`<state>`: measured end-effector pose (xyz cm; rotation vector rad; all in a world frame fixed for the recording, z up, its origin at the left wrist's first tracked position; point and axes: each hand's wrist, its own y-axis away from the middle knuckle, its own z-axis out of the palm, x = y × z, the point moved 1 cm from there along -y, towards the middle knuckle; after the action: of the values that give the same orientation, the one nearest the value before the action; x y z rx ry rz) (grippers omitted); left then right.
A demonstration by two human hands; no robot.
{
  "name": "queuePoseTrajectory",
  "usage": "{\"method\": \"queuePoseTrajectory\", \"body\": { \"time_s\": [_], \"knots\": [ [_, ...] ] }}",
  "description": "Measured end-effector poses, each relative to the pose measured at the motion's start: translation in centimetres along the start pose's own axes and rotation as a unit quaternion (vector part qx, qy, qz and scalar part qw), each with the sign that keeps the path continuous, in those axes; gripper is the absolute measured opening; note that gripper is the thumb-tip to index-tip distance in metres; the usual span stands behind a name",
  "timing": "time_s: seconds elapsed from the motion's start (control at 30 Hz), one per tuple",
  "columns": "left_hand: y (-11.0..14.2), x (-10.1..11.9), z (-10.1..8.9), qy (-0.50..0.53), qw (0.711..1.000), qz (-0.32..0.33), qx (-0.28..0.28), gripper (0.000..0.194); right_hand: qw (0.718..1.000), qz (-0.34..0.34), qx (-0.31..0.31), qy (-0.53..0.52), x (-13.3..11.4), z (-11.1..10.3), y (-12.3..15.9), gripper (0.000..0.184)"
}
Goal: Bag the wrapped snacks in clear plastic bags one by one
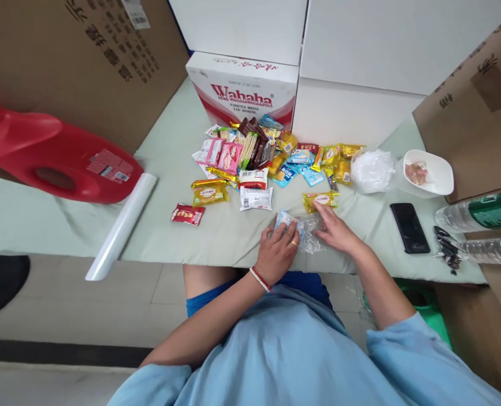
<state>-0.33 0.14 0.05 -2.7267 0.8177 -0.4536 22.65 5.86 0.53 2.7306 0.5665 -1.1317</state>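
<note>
My left hand [278,248] is curled over a light blue-and-white snack packet [285,219] near the table's front edge. Its palm side is hidden, with the fingers closed on the packet. A crinkled clear plastic bag [312,237] lies flat between my two hands, partly beneath them. My right hand [337,228] rests at the bag's right side, fingers stretched apart and holding nothing. Its fingertips reach the edge of a yellow snack packet [319,201]. Just beyond my left hand lie a white packet [256,199] and a red-and-white packet [253,179].
A heap of mixed snacks [254,146] sits before the Wahaha carton [244,93]. To the right are a white plastic bundle [373,171], white bowl [439,175], phone [410,228], keys [449,248] and bottles [493,210]. A red jug [64,158] and white roll [121,228] lie left.
</note>
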Motion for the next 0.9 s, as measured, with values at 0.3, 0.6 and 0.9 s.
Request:
{"method": "queuePoseTrajectory", "body": {
  "time_s": [0.3, 0.6, 0.9],
  "knots": [
    [0.7, -0.5, 0.1, -0.034, 0.999, -0.018, 0.018, 0.028, 0.991, -0.079, 0.024, 0.102, -0.2, -1.8, 3.4, 0.025],
    [0.9, -1.0, 1.4, 0.014, 0.998, 0.005, 0.057, 0.029, 0.957, 0.167, 0.233, -0.050, 0.6, -2.1, 7.2, 0.029],
    [2.6, -1.1, 1.9, -0.001, 0.995, 0.008, 0.100, 0.028, 0.988, 0.143, 0.036, 0.042, -0.8, 0.7, -0.8, 0.054]
  ]
}}
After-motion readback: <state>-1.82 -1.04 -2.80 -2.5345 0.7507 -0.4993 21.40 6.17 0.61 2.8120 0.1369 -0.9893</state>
